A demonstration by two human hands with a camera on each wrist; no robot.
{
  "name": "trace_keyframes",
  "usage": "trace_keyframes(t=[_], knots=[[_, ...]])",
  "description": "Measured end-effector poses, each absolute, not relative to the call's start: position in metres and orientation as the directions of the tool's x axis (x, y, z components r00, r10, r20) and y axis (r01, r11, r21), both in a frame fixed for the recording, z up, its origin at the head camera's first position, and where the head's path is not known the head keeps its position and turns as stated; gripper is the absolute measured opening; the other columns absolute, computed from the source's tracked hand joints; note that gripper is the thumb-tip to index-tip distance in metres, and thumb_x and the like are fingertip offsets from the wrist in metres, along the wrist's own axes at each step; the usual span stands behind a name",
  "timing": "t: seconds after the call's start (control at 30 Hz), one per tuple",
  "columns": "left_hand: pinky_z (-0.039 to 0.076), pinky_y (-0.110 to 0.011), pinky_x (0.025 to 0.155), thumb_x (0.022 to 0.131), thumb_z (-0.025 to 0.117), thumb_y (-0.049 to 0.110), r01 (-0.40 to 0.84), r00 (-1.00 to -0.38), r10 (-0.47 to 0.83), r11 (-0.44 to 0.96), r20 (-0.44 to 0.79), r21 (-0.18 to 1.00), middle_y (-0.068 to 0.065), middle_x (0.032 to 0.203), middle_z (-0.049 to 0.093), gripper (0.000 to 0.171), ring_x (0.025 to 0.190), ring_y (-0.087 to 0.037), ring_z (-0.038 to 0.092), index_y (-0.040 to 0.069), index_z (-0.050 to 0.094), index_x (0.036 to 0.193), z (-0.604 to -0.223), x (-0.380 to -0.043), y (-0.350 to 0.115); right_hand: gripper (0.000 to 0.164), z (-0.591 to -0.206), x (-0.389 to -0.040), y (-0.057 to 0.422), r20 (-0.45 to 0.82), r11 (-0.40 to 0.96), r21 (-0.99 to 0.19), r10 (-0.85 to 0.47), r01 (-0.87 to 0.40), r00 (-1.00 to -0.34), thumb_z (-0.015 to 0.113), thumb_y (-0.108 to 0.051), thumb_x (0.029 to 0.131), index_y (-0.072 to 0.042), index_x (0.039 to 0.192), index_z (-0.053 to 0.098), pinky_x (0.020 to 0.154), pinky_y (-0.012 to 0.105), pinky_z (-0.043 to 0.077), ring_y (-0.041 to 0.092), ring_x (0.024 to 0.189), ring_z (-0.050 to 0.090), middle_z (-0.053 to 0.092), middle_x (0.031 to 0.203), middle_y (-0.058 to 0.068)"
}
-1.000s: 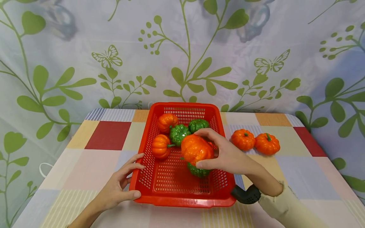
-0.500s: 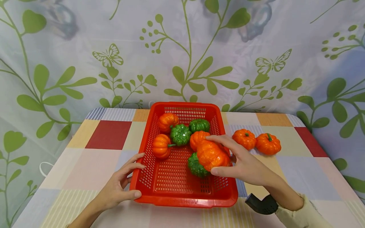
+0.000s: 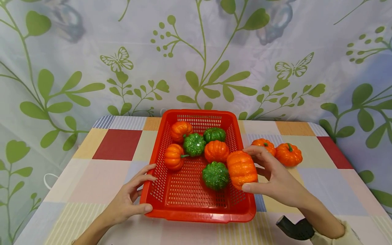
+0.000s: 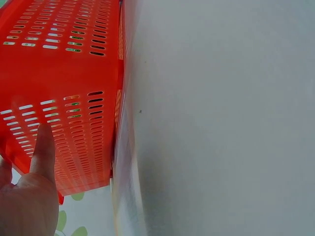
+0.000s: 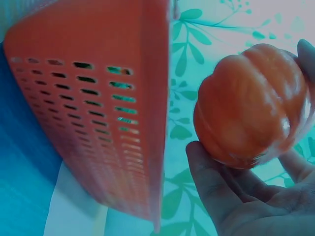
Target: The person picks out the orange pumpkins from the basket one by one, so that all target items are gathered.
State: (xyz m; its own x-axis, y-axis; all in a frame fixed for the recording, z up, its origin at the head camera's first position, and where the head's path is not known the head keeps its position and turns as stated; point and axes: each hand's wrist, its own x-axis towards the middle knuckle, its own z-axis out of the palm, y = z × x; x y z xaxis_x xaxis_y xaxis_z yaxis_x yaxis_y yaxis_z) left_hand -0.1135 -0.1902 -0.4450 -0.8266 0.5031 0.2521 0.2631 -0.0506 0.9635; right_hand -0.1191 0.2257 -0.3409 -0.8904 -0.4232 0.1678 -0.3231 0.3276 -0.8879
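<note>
My right hand [image 3: 274, 178] holds an orange toy pumpkin [image 3: 242, 170] over the right rim of a red plastic basket [image 3: 196, 217], thumb at its near side and fingers at its far side. In the right wrist view, the pumpkin [image 5: 251, 105] is up beside the basket wall [image 5: 83, 113], level with its rim. On the left, my left hand [image 3: 125, 200] grips the basket's side, two fingertips over the rim and the thumb at the near corner. Inside sit orange pumpkins [image 3: 216, 151] and green pumpkins [image 3: 215, 176], three of each.
Two more orange pumpkins [image 3: 289, 154] lie right of the basket, one partly behind my right hand. A checked cloth [image 3: 116, 144] covers the table, and a leaf-patterned curtain [image 3: 137, 68] hangs behind it. A black device [image 3: 295, 228] is at my right wrist.
My right hand has carried the orange pumpkin rightward, from above the basket's middle to its right rim, uncovering a green and an orange pumpkin inside. The left hand stays put.
</note>
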Motion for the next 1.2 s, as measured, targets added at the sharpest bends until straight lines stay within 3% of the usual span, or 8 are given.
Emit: trace_keyframes(t=[0.37,0.63,0.9,1.2], knots=[[0.056,-0.044,0.086,0.08,0.071,-0.006,0.249,-0.833,0.5,-0.044,0.237,0.967,-0.013,0.159,0.019,0.055,0.132,-0.019,0.041,-0.003,0.05,0.131,-0.446,-0.114,-0.19,0.068,-0.346,-0.107,0.246,0.231,0.246,-0.909,-0.375,-0.337,-0.898,0.07,0.014,0.081,-0.007,0.134,0.033,0.081,0.03,0.056,0.025,0.105,0.058,0.049,0.128,0.016],[0.055,-0.044,0.086,0.08,0.071,-0.008,0.255,-0.828,0.503,-0.051,0.245,0.966,-0.015,0.159,0.019,0.055,0.133,-0.021,0.04,-0.004,0.049,0.131,-0.445,-0.115,-0.19,0.079,-0.358,-0.103,0.265,0.278,0.158,-0.925,-0.342,-0.347,-0.898,0.061,0.02,0.081,-0.007,0.147,0.028,0.079,0.028,0.057,0.02,0.107,0.057,0.043,0.131,0.016],[0.056,-0.044,0.086,0.079,0.07,-0.009,0.266,-0.826,0.503,-0.051,0.255,0.963,-0.015,0.159,0.019,0.055,0.133,-0.022,0.04,-0.004,0.05,0.13,-0.445,-0.115,-0.19,0.067,-0.366,-0.1,0.279,0.24,0.256,-0.917,-0.256,-0.305,-0.936,0.064,0.019,0.082,-0.003,0.139,0.036,0.078,0.025,0.056,0.02,0.102,0.058,0.049,0.125,0.013],[0.056,-0.045,0.086,0.081,0.07,-0.008,0.252,-0.827,0.506,-0.059,0.246,0.966,-0.016,0.159,0.018,0.054,0.132,-0.02,0.041,-0.005,0.049,0.13,-0.446,-0.113,-0.19,0.064,-0.38,-0.096,0.295,0.109,0.343,-0.928,-0.121,-0.145,-0.987,0.067,0.007,0.087,-0.017,0.134,0.031,0.075,0.025,0.056,0.015,0.103,0.058,0.042,0.13,0.012]])
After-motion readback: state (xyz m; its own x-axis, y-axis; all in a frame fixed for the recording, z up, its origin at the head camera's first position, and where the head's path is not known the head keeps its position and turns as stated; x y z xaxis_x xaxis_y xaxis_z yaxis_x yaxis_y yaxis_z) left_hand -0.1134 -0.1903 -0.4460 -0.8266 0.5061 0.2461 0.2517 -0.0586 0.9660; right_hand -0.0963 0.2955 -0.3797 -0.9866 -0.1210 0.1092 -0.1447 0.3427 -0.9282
